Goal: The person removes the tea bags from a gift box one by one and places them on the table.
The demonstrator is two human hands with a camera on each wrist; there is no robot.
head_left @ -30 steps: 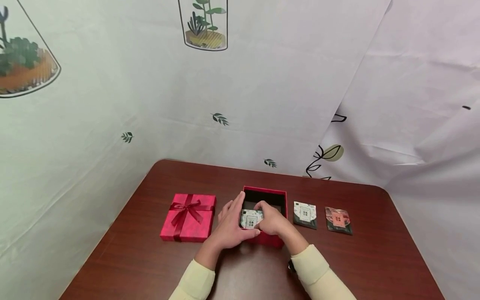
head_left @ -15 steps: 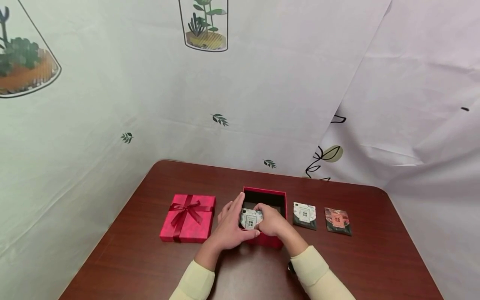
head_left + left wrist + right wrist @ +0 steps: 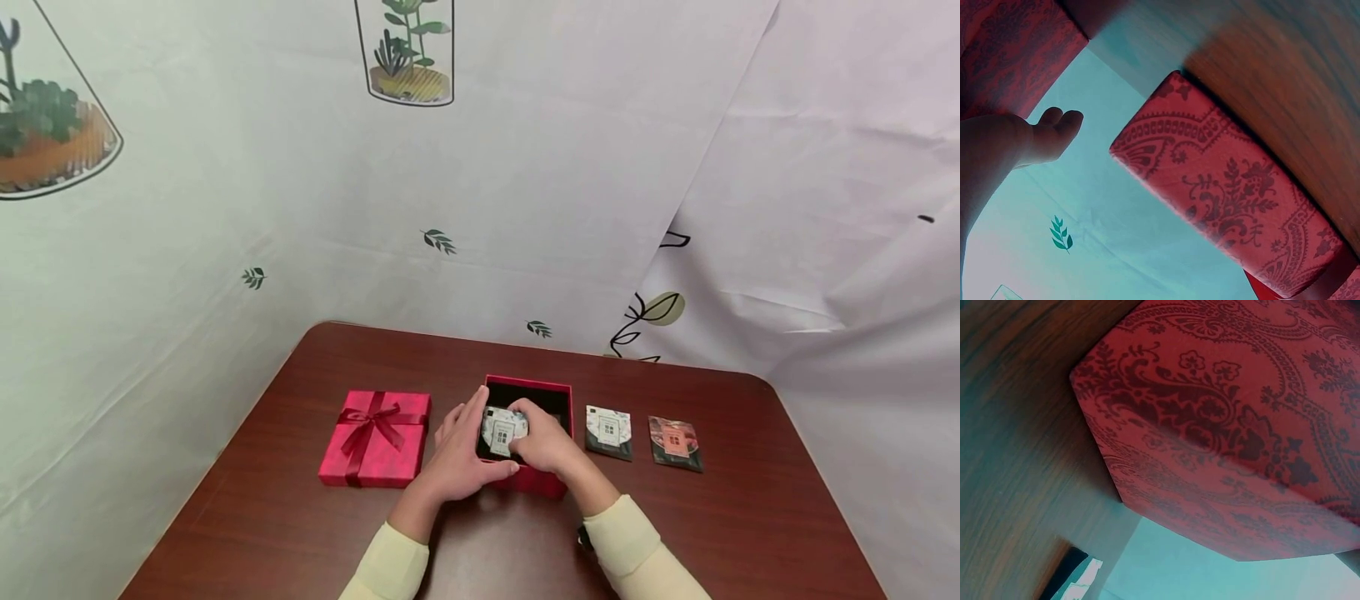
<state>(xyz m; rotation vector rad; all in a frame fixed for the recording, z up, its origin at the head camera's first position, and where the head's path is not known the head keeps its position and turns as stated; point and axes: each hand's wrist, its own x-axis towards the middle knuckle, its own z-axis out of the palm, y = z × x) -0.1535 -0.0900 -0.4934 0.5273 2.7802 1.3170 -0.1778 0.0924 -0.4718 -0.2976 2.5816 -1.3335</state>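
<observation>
My right hand reaches into the red box and pinches a white floral sachet between its thumb and fingers. The sachet sits just inside the box's left part, face up, above the dark interior. Along the box's left side lies my left hand, fingers straight and its thumb stretched over the front edge. In the left wrist view, the left hand shows beside the patterned box wall. The right wrist view is filled mostly by the box's red paisley outside; the right hand's fingers are hidden there.
A red lid with a ribbon bow lies left of the box. Right of the box are another white sachet and an orange one, flat on the brown table. A printed white curtain hangs behind.
The sachet in my right hand has shifted slightly up and away inside the box, and more of its face shows. My left hand has stayed at the box's side.
</observation>
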